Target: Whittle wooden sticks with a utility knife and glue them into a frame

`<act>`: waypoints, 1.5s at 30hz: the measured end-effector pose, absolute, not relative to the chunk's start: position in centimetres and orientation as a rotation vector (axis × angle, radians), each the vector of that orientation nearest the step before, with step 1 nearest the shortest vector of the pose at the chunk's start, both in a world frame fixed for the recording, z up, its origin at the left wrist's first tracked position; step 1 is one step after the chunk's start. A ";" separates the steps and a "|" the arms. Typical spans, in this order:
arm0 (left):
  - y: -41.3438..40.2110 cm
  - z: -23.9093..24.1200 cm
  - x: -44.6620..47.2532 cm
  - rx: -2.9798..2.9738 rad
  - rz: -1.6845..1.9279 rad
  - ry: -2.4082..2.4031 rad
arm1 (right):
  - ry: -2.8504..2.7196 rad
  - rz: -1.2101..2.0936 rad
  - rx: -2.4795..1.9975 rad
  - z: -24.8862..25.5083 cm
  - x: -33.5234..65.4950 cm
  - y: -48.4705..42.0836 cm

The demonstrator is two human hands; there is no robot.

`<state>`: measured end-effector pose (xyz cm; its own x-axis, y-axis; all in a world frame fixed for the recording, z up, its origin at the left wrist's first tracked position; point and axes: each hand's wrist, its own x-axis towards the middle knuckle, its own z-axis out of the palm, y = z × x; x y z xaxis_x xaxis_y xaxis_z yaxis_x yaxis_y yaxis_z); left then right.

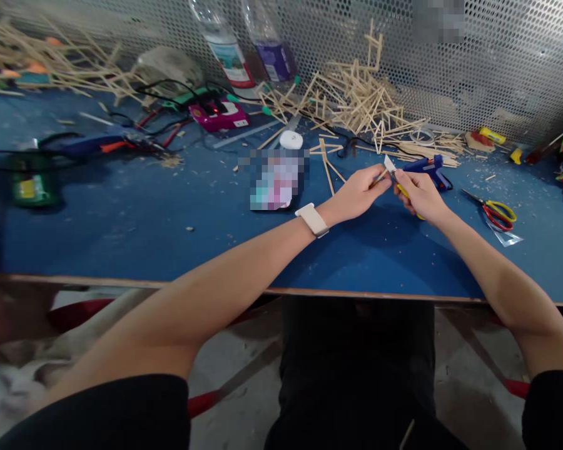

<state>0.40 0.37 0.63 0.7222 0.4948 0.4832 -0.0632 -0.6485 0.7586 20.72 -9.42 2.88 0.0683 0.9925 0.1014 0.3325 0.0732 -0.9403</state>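
My left hand (360,192) is pinched shut on a thin wooden stick (378,180) above the blue table (169,237). My right hand (420,195) is closed round a yellow-handled utility knife (394,172), its blade tip meeting the end of the stick. The two hands nearly touch. A pale watch band (312,220) sits on my left wrist.
A blue glue gun (429,167) lies just behind my right hand. Red-and-yellow scissors (496,211) rest to the right. A heap of wooden sticks (361,103) is piled against the perforated metal wall, with two bottles (244,47), cables and a pink device (218,115) further left.
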 end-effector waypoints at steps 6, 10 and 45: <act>0.1 0.4 0.5 2.017 0.885 0.356 | -1.495 0.846 -1.441 3.0 20.7 -9.6; 0.0 0.6 0.2 2.015 0.881 0.376 | -1.576 0.848 -1.429 2.8 21.0 -9.7; -0.1 1.4 -0.5 2.056 0.707 0.375 | -1.571 0.947 -1.324 2.6 20.8 -9.5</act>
<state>-0.49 -0.09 1.38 0.7903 0.5105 0.3390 -0.0055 -0.5472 0.8370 20.84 -9.52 2.59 -0.0768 0.9881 0.1333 0.3433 0.1517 -0.9269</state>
